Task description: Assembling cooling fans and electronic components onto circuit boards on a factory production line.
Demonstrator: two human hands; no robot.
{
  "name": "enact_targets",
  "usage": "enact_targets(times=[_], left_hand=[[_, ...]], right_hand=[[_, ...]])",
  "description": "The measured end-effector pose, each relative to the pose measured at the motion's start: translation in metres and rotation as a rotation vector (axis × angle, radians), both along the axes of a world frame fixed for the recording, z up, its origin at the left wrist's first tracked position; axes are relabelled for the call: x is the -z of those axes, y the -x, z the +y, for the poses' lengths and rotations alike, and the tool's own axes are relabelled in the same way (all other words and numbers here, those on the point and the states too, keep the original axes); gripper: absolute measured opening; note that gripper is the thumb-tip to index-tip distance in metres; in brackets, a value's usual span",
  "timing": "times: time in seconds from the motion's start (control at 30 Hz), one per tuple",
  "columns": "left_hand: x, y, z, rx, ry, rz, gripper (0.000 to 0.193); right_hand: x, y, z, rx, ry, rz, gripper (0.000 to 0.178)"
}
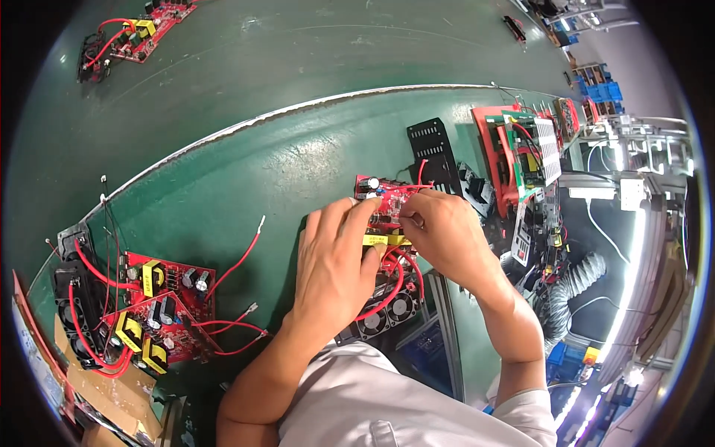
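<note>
A red circuit board lies in front of me, with capacitors and yellow transformers on it and red wires attached. My left hand grips its left side, fingers along the edge and thumb by a yellow transformer. At the board's right side, my right hand is closed in a pinch, thumb and forefinger together; what they hold is hidden. Red wires loop from the board toward a black twin-fan unit close to my body. A black slotted metal plate lies just beyond my right hand.
More red circuit boards with a black fan unit sit at the left. A red-framed stack of boards stands at the right. A grey flexible hose hangs beyond the bench's right edge. Across the white-edged seam lies another board.
</note>
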State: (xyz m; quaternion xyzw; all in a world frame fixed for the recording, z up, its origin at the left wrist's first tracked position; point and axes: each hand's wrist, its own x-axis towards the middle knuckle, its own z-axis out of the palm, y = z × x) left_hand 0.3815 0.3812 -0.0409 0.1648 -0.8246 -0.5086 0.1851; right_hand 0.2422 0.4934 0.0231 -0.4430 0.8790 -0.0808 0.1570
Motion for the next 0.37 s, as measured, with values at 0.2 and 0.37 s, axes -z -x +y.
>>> enact_targets(times=[0.2, 0.37], left_hand=[[-0.001, 0.000, 0.001, 0.005, -0.016, -0.004, 0.058], [-0.001, -0.001, 0.000, 0.062, -0.002, -0.029, 0.057]], right_hand=[[0.005, 0.004, -0.002, -0.046, -0.036, 0.025, 0.009], [0.003, 0.019, -0.013, -0.001, -0.187, -0.095, 0.013]])
